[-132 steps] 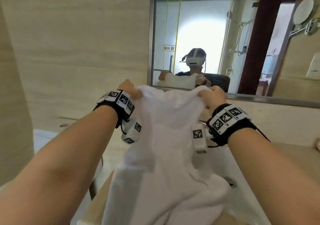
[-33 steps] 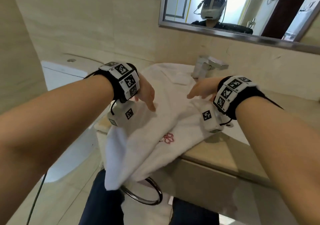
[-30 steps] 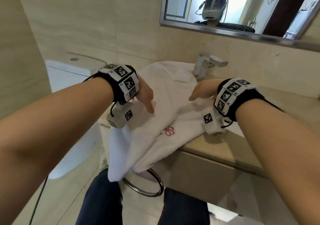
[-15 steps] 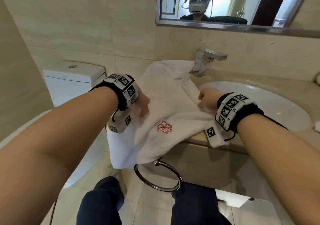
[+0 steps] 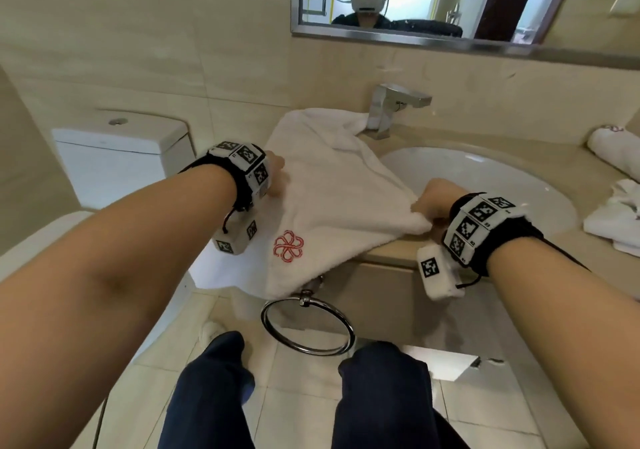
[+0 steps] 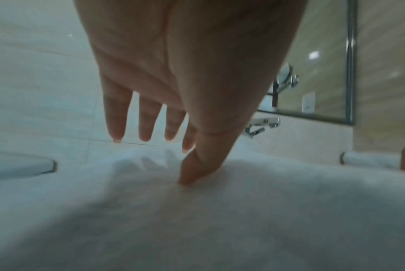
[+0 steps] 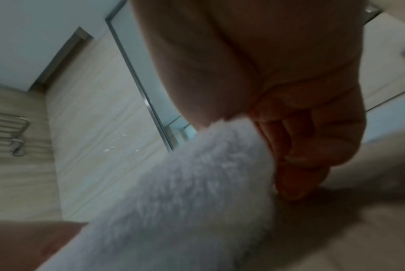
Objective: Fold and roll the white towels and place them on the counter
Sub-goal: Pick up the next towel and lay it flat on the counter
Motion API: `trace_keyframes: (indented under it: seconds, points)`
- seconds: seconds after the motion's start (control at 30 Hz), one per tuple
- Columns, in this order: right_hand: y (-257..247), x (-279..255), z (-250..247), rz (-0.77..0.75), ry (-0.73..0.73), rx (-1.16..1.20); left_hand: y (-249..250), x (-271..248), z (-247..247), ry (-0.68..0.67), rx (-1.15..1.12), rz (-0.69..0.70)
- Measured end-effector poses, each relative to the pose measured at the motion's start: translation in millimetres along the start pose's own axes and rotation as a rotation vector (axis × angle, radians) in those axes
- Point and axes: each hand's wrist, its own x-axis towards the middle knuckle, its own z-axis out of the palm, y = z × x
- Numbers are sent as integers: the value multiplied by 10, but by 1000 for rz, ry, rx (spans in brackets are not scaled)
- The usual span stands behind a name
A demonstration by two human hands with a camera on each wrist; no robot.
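Towel (image 5: 332,202) (fluffy white terry) pinched by right hand (image 5: 433,199).

From my left wrist cam: left hand (image 6: 192,73) spread flat, fingers (image 6: 116,117) straight and apart above the white towel (image 6: 219,220), thumb tip touching the cloth. Towel fills the lower frame, bunched up near the fingertips. Faucet (image 6: 261,124) and mirror (image 6: 317,73) sit back right. Footage is soft, so I can't read finer detail.

Beige counter (image 5: 391,258): spread towel (image 5: 332,199), rolled towel (image 5: 613,145).
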Motion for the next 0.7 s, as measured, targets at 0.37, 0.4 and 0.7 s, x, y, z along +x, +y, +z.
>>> trace_keyframes:
  seconds: [0.37,0.4,0.7]
  points:
    - [46,-417,249,36,-68,1058,1296,-2223,150,299,-242,227]
    - [65,-445,287,10,-60,1111,1369,-2248,199,267,-224,235]
    - [326,-650,357,-438,-31,725,1333,-2207,308,201,-276,223]
